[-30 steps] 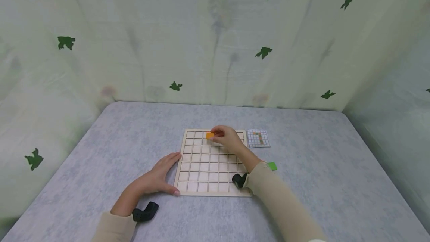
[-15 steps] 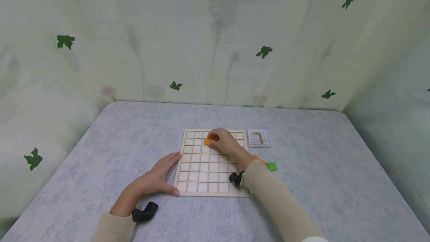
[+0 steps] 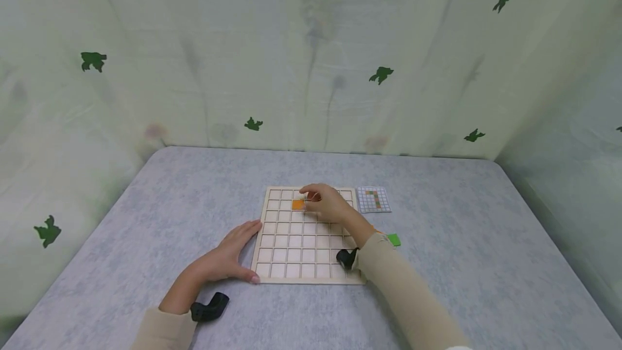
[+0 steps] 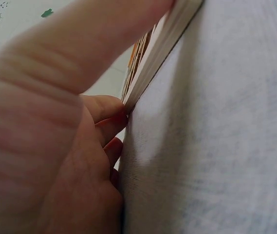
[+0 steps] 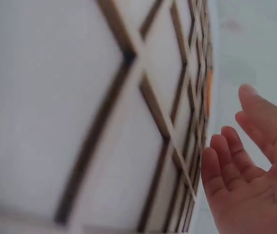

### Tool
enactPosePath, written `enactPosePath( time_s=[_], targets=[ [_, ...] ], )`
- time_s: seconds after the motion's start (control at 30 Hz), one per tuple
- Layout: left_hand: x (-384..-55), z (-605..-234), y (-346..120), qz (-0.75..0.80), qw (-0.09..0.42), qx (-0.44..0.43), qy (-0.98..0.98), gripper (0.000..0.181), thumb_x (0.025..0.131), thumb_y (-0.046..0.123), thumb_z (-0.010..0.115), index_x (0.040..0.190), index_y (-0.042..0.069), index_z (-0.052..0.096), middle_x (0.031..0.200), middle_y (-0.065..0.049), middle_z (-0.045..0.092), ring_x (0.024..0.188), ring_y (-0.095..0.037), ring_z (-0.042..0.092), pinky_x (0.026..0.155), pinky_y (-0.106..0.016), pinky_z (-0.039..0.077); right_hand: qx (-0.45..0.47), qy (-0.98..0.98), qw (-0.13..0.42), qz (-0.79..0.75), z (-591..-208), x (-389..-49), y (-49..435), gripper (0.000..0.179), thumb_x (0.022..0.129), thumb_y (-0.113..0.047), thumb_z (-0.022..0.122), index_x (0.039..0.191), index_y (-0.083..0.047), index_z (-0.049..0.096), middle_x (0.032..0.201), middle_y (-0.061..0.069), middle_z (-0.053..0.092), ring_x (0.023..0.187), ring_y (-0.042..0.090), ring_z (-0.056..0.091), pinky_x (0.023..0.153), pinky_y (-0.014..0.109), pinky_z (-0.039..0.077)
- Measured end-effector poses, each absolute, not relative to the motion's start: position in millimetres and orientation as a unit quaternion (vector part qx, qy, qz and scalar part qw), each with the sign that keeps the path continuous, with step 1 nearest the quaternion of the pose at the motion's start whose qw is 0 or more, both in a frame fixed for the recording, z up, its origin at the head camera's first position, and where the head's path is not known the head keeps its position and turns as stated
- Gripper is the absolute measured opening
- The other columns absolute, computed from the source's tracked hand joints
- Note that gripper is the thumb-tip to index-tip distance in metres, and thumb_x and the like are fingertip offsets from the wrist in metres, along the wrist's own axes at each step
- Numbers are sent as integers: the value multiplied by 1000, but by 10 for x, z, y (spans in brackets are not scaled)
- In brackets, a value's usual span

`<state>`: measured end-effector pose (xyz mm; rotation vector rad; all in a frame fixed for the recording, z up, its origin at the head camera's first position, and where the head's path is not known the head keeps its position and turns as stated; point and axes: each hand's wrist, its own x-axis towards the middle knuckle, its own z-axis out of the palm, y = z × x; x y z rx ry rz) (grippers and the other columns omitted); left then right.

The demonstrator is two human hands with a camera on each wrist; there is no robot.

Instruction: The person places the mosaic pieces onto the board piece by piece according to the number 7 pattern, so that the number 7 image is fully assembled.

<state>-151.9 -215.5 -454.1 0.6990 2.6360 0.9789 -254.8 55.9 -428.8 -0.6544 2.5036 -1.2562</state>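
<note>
A wooden grid board [image 3: 295, 241] lies on the table, its many square cells divided by thin raised strips. One orange square tile [image 3: 298, 204] rests in a cell of the second row from the far edge. Just right of this tile is my right hand [image 3: 329, 203]; in the right wrist view its thumb and fingers stand apart, and the orange tile [image 5: 208, 92] lies beyond them on the grid. My left hand [image 3: 225, 257] is spread along the board's left side. Seen from the left wrist, its thumb and fingers touch the wooden edge [image 4: 160, 61].
A small pattern card [image 3: 374, 200] with orange and green squares on a grid lies beside the board's far right corner. Right of the board are a green tile [image 3: 394, 240] and an orange one [image 3: 376, 229], partly hidden by my right arm. A leaf-printed curtain [image 3: 311, 69] surrounds the table.
My right hand has brought the orange tile from the farthest row toward me into the second row and let go of it, drawing slightly right. The left hand stays in place.
</note>
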Motion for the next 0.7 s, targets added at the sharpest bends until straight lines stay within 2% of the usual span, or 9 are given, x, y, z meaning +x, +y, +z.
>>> enactPosePath(
  time_s=[0.17,0.4,0.5,0.7],
  targets=[
    [-1517,-4551,-2157,332,119,240,904,117,57,55,77,143,2,18,146,-17,14,132,-35,9,99,-57,13,-240,840,99,-475,-4130,-2474,776,46,85,-20,63,127,-9,50,119,11,51,105,22,49,86,32,41],
    [-1524,-4550,-2150,330,119,238,906,117,56,57,76,143,3,19,146,-16,15,132,-35,9,100,-57,13,-255,834,33,-488,-3889,-2247,1217,51,82,-22,65,129,-11,49,123,3,50,110,26,47,91,39,38],
    [-1526,-4551,-2150,329,121,235,907,117,56,57,76,143,3,19,146,-16,15,132,-35,9,100,-56,13,-249,838,22,-485,-3836,-2134,1415,50,81,-20,66,128,-12,49,124,5,49,110,25,46,93,43,36],
    [-1526,-4567,-2156,326,122,231,909,118,55,58,76,143,4,18,147,-15,14,132,-34,8,100,-56,12,-230,848,16,-478,-3774,-1847,1725,50,82,-6,64,128,0,45,124,17,47,110,34,44,93,48,34]
  ],
)
